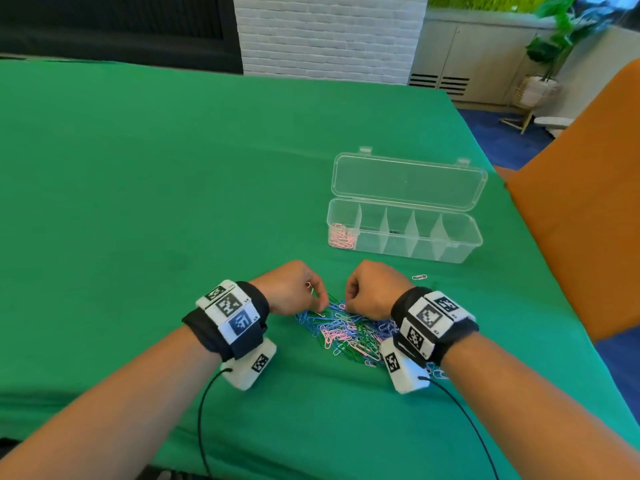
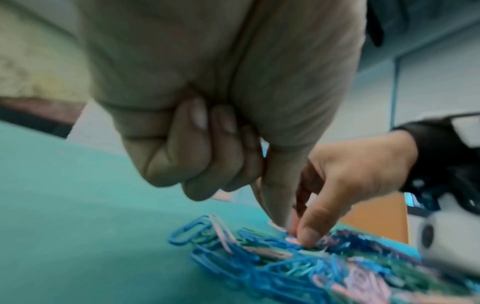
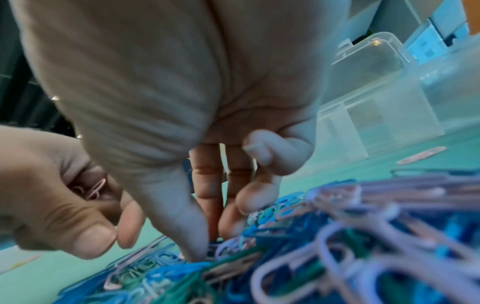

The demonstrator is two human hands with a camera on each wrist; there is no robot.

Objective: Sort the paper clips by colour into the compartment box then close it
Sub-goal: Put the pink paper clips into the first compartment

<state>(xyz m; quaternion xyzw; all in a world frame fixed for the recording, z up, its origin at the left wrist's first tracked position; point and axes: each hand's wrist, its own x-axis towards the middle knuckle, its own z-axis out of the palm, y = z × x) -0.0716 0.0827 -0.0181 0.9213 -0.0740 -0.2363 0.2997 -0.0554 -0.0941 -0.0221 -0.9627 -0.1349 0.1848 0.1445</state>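
Note:
A mixed pile of blue, green and pink paper clips lies on the green cloth between both wrists. My left hand reaches down at the pile's far left edge, its fingers curled round a few pink paper clips in the palm. My right hand is just to the right of it, thumb and forefinger pinching a pink clip at the pile's far edge. The clear compartment box stands open to the far right, lid laid back. Its leftmost compartment holds pink clips.
One loose pink clip lies on the cloth between the pile and the box. An orange chair back rises at the table's right edge. Cables run from both wrist cameras toward the near edge. Bare green cloth spreads left and far.

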